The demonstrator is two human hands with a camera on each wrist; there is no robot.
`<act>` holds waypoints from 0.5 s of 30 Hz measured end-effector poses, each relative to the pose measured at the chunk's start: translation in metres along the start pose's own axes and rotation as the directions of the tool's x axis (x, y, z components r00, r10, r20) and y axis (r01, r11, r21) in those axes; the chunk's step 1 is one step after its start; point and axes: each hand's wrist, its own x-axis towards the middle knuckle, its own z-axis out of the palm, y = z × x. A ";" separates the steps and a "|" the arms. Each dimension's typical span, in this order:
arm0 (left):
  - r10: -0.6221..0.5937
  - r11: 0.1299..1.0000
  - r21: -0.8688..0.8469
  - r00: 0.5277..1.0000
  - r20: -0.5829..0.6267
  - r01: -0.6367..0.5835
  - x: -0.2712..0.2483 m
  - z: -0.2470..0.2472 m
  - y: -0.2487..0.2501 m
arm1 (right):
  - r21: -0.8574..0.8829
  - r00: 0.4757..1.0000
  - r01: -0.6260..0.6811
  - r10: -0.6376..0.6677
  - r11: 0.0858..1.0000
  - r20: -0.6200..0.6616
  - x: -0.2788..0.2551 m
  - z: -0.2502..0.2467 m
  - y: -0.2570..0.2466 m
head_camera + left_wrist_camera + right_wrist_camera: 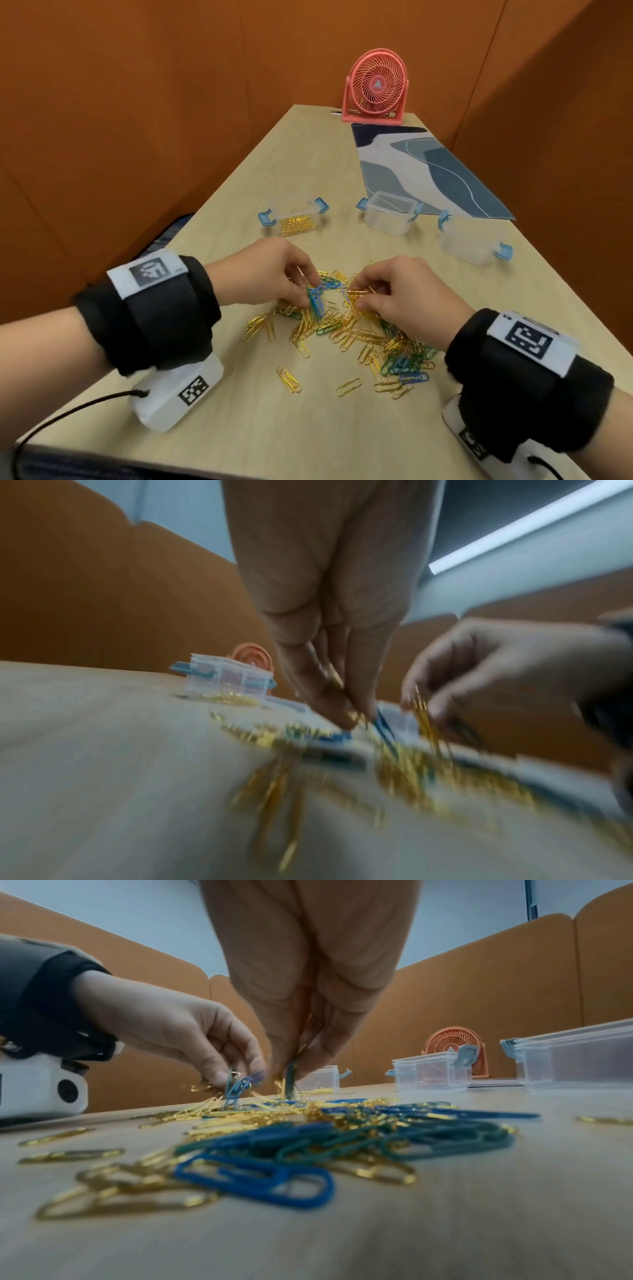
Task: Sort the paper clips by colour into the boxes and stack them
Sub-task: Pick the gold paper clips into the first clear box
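A pile of gold, blue and green paper clips [356,329] [308,1137] lies on the wooden table between my hands. My left hand [274,277] [192,1039] pinches a bunch of blue and green clips [317,299] [236,1089] just above the pile. My right hand [400,291] [301,1042] pinches a few gold clips [358,293] over the pile's far side. Three clear boxes with blue latches stand beyond: the left box [294,221] holds gold clips, the middle box [388,212] and the right box [469,245] look empty. The left wrist view is blurred.
A pink desk fan [376,90] stands at the table's far end. A blue-patterned mat [421,168] lies on the right behind the boxes. Orange partition walls enclose the table. Stray gold clips [289,379] lie near the front edge.
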 end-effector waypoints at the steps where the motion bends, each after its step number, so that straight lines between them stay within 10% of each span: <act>1: -0.035 0.995 -0.088 0.999 0.018 0.036 0.000 -0.003 -0.001 | 0.013 1.000 0.002 -0.002 1.000 0.000 0.000 0.000 0.000; 6: -0.131 0.950 -0.273 0.987 0.092 0.152 0.000 -0.015 -0.001 | 0.088 0.999 0.012 -0.015 0.996 0.029 0.002 -0.001 0.001; 11: -0.064 0.993 0.092 0.995 -0.072 0.071 -0.002 -0.010 0.014 | 0.217 0.991 0.137 -0.136 0.967 -0.020 0.000 0.000 -0.001; 15: -0.151 0.810 -0.537 0.968 0.199 0.236 0.003 0.005 0.032 | 0.242 0.915 0.385 -0.334 0.891 -0.226 -0.003 0.002 -0.007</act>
